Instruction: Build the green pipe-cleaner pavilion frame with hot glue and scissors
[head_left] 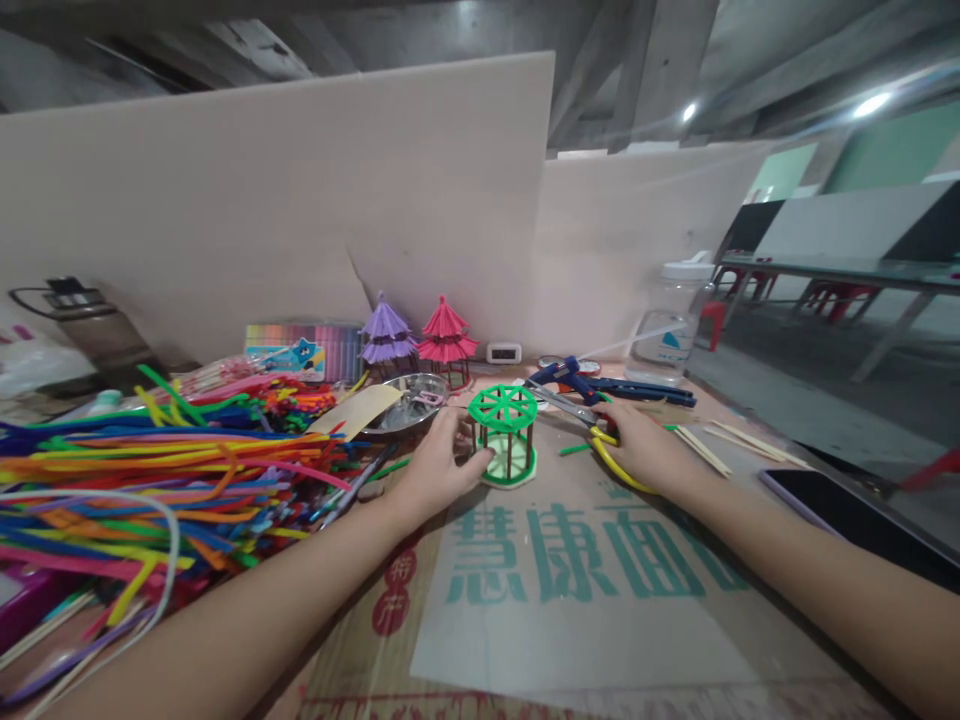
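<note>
A small pavilion frame [507,440] stands upright on the table, with a green spoked top, dark posts and a green-rimmed base. My left hand [441,465] closes on its left side, thumb low by the base and fingers partly hidden behind the posts. To the right, my right hand [637,445] grips the scissors [611,455] by their yellow handles. Their blades point away to the left, near a blue glue gun [566,376]. Short green pipe cleaner pieces lie close to the scissors.
A large heap of coloured pipe cleaners [187,490] covers the left side. Behind stand purple [387,330] and red [447,340] pavilion models and a metal bowl [375,432]. A clear bottle [667,320], wooden sticks [705,450] and a phone [855,510] are at right.
</note>
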